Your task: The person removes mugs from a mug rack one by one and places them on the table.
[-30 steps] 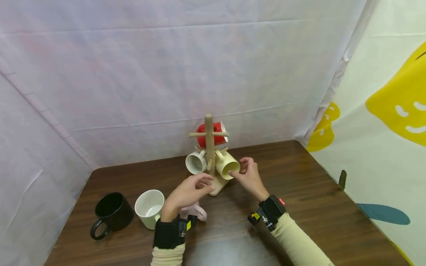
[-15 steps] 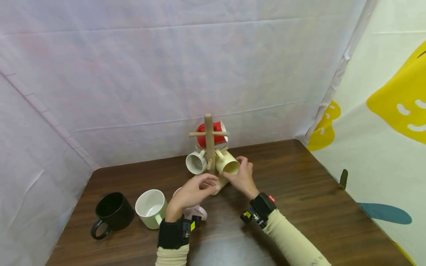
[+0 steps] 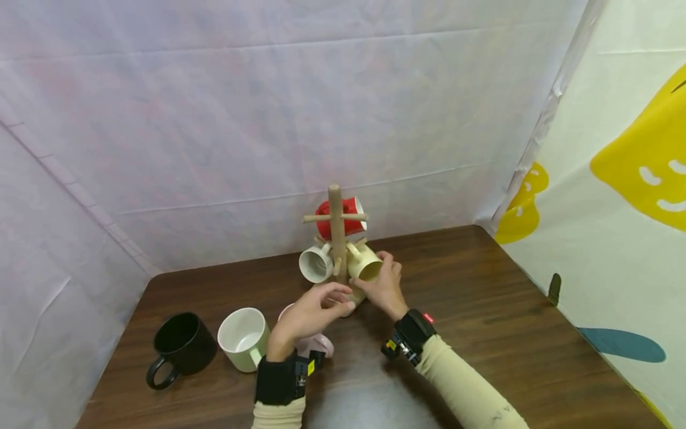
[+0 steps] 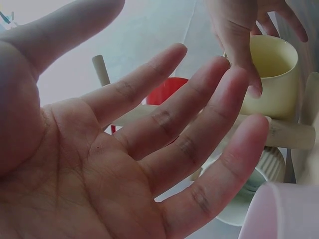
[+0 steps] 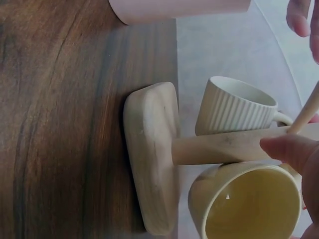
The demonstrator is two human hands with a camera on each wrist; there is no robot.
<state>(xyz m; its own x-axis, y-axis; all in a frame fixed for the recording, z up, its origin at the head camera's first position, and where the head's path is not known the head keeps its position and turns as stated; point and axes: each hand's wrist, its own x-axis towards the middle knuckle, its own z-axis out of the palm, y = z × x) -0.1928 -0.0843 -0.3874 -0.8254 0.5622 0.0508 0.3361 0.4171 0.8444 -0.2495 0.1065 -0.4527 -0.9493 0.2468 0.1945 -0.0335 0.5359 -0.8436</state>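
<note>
White sheeting hangs round a dark wooden table (image 3: 482, 298), with a cloth printed in yellow shapes on the right. Near the back of it stands a pale wooden mug tree (image 3: 337, 238) on a flat base, and from a low peg on its right side hangs a pale yellow glazed mug (image 3: 365, 265), mouth turned toward the person. The right hand (image 3: 382, 281) has its fingers curled about that mug's rim and side, thumb near the lip; the right wrist view shows a fingertip against the tree's post just above the mug. The left hand (image 3: 309, 311) hovers spread and relaxed in front of the tree's base, holding nothing.

The likely trouble lies in the peg: a sideways or downward pull could catch the handle on it and tip the light tree, since the left hand is not steadying the base. A tilt would swing the white ribbed mug (image 3: 316, 263) on the opposite peg and the red mug (image 3: 343, 215) hanging higher, and either might slide off. A pink mug (image 3: 313, 342) lies just under the left wrist, easily knocked. A cream mug (image 3: 242, 336) and a black mug (image 3: 179, 345) stand well apart, to the left.
</note>
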